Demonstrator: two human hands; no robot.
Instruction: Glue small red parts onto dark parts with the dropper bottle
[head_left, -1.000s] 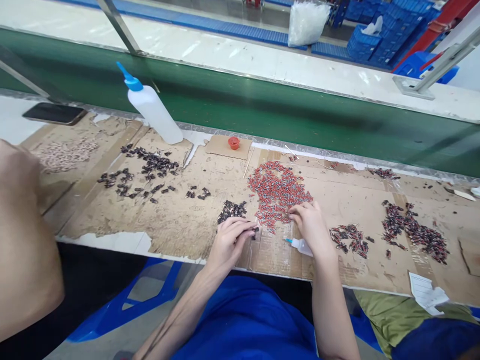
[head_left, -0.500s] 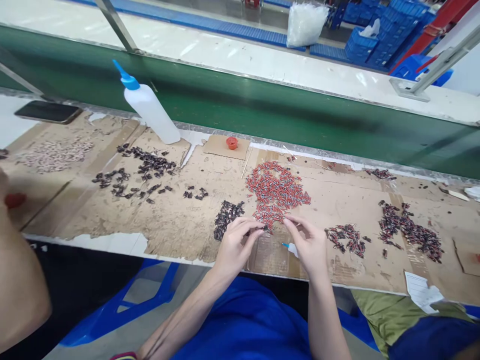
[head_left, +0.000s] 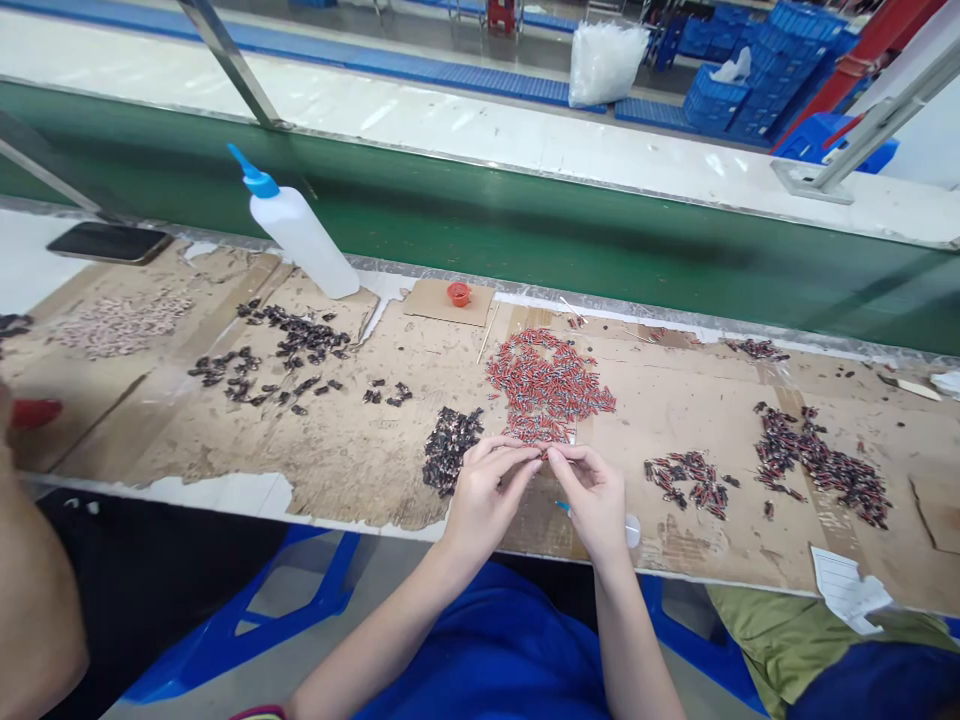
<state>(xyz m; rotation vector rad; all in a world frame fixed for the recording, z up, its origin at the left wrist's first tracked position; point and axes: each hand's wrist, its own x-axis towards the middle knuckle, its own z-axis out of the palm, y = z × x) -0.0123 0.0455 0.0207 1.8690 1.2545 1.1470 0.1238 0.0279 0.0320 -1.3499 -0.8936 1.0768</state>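
My left hand and my right hand meet at the fingertips, both pinched closed on a tiny red-and-black part. Its details are mostly covered by the fingers. Just beyond them spreads a pile of small red parts with pale ends. Left of my left hand sits a heap of small black parts. Beneath my right hand lies a small white bottle with a blue tip, partly hidden by the hand. To the right is a cluster of red-and-black pieces.
Worn cardboard covers the bench. A white squeeze bottle stands at back left, near a phone. A red cup rests on cardboard behind the red pile. More red-and-black pieces lie right. Another person's arm is at left.
My right hand has moved left, bringing its fingertips against those of my left hand. More of the small bottle's body now shows beside my right hand. The view has shifted slightly.
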